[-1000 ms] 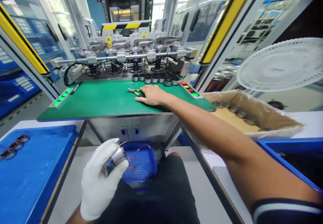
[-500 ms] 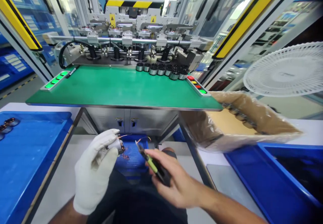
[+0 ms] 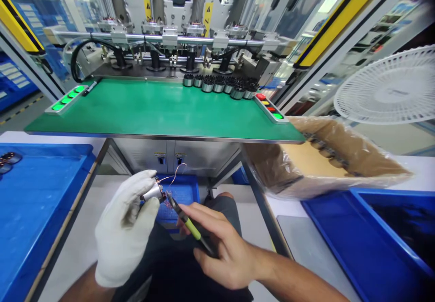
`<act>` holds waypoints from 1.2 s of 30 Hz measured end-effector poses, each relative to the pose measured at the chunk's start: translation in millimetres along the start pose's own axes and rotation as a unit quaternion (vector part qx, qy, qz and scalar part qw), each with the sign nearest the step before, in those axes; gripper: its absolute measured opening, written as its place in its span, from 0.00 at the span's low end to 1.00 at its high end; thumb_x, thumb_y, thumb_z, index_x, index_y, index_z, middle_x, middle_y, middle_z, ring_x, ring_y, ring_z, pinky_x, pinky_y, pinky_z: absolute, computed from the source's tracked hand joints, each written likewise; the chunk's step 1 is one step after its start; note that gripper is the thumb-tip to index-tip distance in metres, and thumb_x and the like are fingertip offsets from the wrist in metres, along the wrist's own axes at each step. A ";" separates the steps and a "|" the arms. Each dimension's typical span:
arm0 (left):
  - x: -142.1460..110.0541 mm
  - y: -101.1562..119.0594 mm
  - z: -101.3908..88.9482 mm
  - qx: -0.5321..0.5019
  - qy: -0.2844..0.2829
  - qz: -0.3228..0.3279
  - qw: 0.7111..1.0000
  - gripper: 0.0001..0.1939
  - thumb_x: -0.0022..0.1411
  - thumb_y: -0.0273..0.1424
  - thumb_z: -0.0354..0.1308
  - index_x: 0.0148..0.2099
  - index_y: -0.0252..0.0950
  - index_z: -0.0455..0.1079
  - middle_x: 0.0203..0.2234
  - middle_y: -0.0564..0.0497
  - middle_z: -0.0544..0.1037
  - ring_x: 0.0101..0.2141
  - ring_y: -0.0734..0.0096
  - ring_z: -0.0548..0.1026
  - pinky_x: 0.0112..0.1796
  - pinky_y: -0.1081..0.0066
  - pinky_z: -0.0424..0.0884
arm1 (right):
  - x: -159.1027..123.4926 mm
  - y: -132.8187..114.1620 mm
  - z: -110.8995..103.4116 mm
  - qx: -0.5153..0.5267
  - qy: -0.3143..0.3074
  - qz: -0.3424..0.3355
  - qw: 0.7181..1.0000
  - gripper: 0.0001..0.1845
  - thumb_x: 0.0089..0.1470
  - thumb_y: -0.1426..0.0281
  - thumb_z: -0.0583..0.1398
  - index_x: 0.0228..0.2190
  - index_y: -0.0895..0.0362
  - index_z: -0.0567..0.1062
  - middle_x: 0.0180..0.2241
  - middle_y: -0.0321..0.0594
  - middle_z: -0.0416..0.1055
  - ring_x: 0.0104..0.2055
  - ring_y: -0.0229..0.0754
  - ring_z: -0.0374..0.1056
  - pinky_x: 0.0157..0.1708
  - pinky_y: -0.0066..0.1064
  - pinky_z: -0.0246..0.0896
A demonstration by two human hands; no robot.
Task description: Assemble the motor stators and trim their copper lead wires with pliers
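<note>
My left hand (image 3: pixel 124 227), in a white glove, is closed around a small metal wound part (image 3: pixel 152 192) with thin copper wire (image 3: pixel 175 175) curling up from it. My bare right hand (image 3: pixel 220 245) grips yellow-handled cutters (image 3: pixel 185 222), whose tips sit right at the part where the wire leaves it. Both hands are low over my lap, in front of a small blue bin (image 3: pixel 178 200) under the bench.
A green mat bench (image 3: pixel 163 111) lies ahead with a row of dark round parts (image 3: pixel 219 85) at its back and button strips (image 3: pixel 66 99) at each side. Blue trays (image 3: pixel 37 193) flank me. A bagged cardboard box (image 3: pixel 326 159) and a white fan (image 3: pixel 390 86) are right.
My right hand picked the cutters up from the green mat and brought them down to the part in my left hand. The view tilted down.
</note>
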State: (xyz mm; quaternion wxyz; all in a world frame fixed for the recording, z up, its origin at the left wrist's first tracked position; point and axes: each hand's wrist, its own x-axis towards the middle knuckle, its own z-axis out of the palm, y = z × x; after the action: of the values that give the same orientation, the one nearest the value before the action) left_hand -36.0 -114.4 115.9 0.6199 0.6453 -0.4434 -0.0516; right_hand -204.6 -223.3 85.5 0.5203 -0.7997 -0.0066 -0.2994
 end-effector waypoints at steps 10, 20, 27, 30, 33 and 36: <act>1.2 -0.6 3.8 -0.004 -0.005 -0.003 1.000 0.17 0.64 0.22 0.61 0.51 0.46 0.75 0.51 0.57 0.77 0.52 0.76 0.75 0.51 0.80 0.72 | -1.9 1.1 -2.2 0.005 0.000 0.002 1.000 0.44 0.43 0.80 0.55 0.64 0.58 0.61 0.37 0.44 0.69 0.36 0.40 0.66 0.36 0.33 0.67; 0.5 -5.7 2.7 0.005 -0.022 0.018 1.000 0.19 0.63 0.21 0.61 0.52 0.47 0.75 0.53 0.57 0.76 0.54 0.75 0.74 0.56 0.77 0.70 | -6.5 8.3 -1.8 -0.015 0.022 0.007 1.000 0.42 0.47 0.82 0.56 0.64 0.58 0.63 0.34 0.42 0.69 0.33 0.38 0.64 0.33 0.28 0.63; 0.5 -17.9 -3.9 -0.078 -0.033 -0.022 0.996 0.27 0.56 0.22 0.68 0.55 0.48 0.73 0.51 0.56 0.79 0.52 0.73 0.77 0.54 0.78 0.73 | -10.0 -16.9 -16.5 0.106 -0.005 0.081 0.991 0.50 0.46 0.87 0.53 0.66 0.40 0.56 0.44 0.41 0.70 0.41 0.37 0.71 0.43 0.32 0.71; -2.4 -22.5 -7.1 -0.078 -0.049 -0.013 0.996 0.27 0.55 0.22 0.69 0.55 0.50 0.73 0.53 0.57 0.78 0.54 0.71 0.76 0.55 0.74 0.73 | -10.8 -26.1 -20.3 0.125 -0.032 0.076 0.989 0.54 0.42 0.87 0.53 0.66 0.36 0.55 0.47 0.41 0.70 0.46 0.41 0.72 0.48 0.39 0.70; -5.7 -24.9 -9.3 -0.064 -0.058 -0.003 0.996 0.29 0.54 0.23 0.70 0.56 0.51 0.73 0.54 0.58 0.77 0.53 0.71 0.76 0.55 0.75 0.74 | -11.1 -26.7 -20.5 0.145 -0.043 0.082 0.985 0.54 0.43 0.87 0.53 0.66 0.34 0.54 0.48 0.41 0.70 0.46 0.42 0.73 0.46 0.39 0.72; -7.5 -26.4 -12.4 -0.024 -0.071 0.009 0.997 0.29 0.55 0.27 0.71 0.57 0.52 0.72 0.54 0.57 0.77 0.52 0.69 0.77 0.54 0.73 0.75 | -9.8 -25.0 -18.9 0.158 -0.045 0.088 0.982 0.54 0.44 0.87 0.53 0.66 0.33 0.54 0.48 0.41 0.70 0.45 0.42 0.74 0.44 0.39 0.72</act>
State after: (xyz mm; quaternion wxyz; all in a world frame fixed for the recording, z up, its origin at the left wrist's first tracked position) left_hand -19.5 -104.5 92.7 0.6029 0.6209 -0.4905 -0.1024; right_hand -229.6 -224.7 106.8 0.6637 -0.7174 -0.0069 -0.2118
